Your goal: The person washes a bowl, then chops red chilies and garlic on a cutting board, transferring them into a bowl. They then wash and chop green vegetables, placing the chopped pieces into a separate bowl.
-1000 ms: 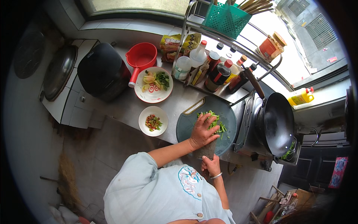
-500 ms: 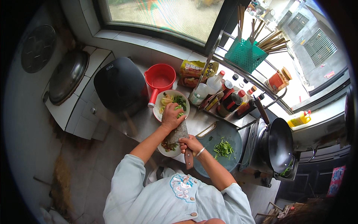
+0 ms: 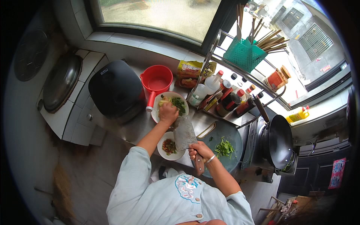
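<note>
My right hand [image 3: 201, 150] grips the brown wooden handle of a cleaver [image 3: 184, 133]. Its broad, stained blade lies over the gap between two white dishes, partly above the near bowl. Over the far white plate [image 3: 153, 114], my left hand [image 3: 168, 113] is closed with fingertips down among the food; what it pinches is hidden. Dark chopped greens [image 3: 179, 104] and pale yellow pieces [image 3: 164, 99] show on that plate. The near white bowl [image 3: 162, 153] holds a chopped red and brown mix [image 3: 169, 146]. Cut green stems [image 3: 224, 148] lie on a round blue-grey cutting board [image 3: 233, 165].
A red ladle-like pot [image 3: 157, 77] and a black rice cooker [image 3: 116, 90] stand left of the plate. Sauce bottles [image 3: 228, 102] crowd a metal rack under a green chopstick basket [image 3: 245, 54]. To the right, a black wok [image 3: 280, 140] sits on the stove.
The cleaver has moved right, away from my left hand and off the far plate, uncovering more of the near bowl. My left hand has shifted slightly left over the plate.
</note>
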The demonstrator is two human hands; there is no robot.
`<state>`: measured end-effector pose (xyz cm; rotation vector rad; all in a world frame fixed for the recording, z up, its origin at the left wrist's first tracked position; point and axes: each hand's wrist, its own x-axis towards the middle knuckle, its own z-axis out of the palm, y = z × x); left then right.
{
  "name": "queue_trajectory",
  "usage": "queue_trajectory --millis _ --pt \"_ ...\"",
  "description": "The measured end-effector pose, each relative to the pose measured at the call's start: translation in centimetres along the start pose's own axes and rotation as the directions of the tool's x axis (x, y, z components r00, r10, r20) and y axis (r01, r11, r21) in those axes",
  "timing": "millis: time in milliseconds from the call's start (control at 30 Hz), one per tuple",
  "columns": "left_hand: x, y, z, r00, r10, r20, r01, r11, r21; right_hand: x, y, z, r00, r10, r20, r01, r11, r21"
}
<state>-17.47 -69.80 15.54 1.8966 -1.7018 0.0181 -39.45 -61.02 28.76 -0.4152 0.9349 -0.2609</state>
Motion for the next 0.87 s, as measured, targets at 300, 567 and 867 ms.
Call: queue_trajectory --millis 300,567,867 --pt "-0.6 2.8 -4.9 0.922 0.016 0.386 -0.110 0.969 0.222 -10.6 3.2 -7.5 0.776 -0.528 -0.347 0.250 0.761 -0.598" --pt "1.0 6.5 -5.6 0.991 0.136 0.014 -0.128 0.959 -0.254 -15.4 12.3 -17.2 0.200 -0.873 -0.445 -0.317 0.372 -0.873" --pt "-4.1 21.3 0.0 0.973 0.092 0.210 0.138 0.496 -0.858 -12.1 13.2 -20.9 0.196 -0.848 -0.492 -0.430 0.376 -0.821"
